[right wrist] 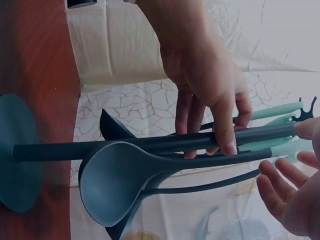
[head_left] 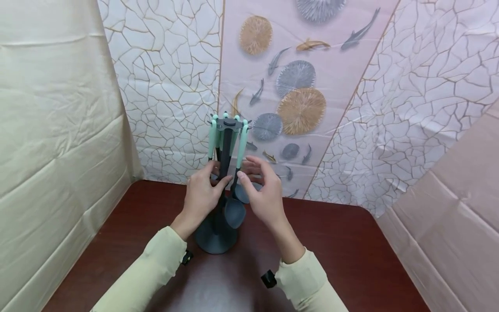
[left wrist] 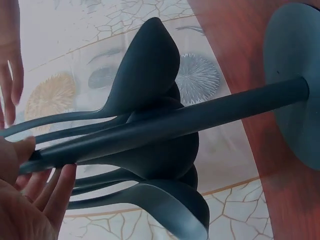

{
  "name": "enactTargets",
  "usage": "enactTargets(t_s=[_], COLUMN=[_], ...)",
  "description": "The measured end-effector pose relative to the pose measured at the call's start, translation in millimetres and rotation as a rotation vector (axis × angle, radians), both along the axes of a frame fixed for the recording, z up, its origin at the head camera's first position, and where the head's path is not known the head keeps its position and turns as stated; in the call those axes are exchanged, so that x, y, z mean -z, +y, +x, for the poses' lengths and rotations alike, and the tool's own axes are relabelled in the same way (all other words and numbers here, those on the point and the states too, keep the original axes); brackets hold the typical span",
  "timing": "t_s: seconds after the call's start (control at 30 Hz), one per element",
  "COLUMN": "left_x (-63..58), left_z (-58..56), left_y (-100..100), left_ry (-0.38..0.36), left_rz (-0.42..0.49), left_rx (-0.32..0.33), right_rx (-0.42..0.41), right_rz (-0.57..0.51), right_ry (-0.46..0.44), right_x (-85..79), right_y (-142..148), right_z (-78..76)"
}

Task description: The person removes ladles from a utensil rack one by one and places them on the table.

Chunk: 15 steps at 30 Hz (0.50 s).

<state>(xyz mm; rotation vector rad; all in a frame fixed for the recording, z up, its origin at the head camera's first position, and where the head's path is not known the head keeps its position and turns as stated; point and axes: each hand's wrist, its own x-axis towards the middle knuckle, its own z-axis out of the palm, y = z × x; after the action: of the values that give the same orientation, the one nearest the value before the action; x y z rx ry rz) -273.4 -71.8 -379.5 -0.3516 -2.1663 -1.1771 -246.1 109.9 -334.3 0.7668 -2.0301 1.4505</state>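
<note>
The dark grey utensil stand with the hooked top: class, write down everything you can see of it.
The dark grey, plastic-looking utensil stand has a flat round base, a slim, smooth, straight pole and a hooked top. It stands upright on the glossy reddish-brown table. Dark utensils with mint-green handles hang around the pole. The person's bare left hand grips the pole partway up.

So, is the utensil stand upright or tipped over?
Upright: its round base rests on the tabletop, its pole rising to the utensil handles.
</note>
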Motion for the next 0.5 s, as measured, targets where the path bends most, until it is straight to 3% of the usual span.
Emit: enactTargets(t_s=[0.17,0.33,0.5], left_x=[-1.0,-0.2,1.1], left_z=[2.5,1.8,0.6], left_y=[0,-1,-2], left_ry=[-0.01,0.013,0.037], left_rz=[-0.018,-0.02,-0.039], left_rx=[-0.008,-0.008,-0.006], right_rx=[-0.002,-0.065,-0.085], right_rz=[-0.028,-0.006,-0.009], right_ry=[-0.049,-0.107,-0.114], right_x=[2.9,5.6,7.0], right_y=[-7,-9,-11], right_z=[-8.9,-14.4,-18.0])
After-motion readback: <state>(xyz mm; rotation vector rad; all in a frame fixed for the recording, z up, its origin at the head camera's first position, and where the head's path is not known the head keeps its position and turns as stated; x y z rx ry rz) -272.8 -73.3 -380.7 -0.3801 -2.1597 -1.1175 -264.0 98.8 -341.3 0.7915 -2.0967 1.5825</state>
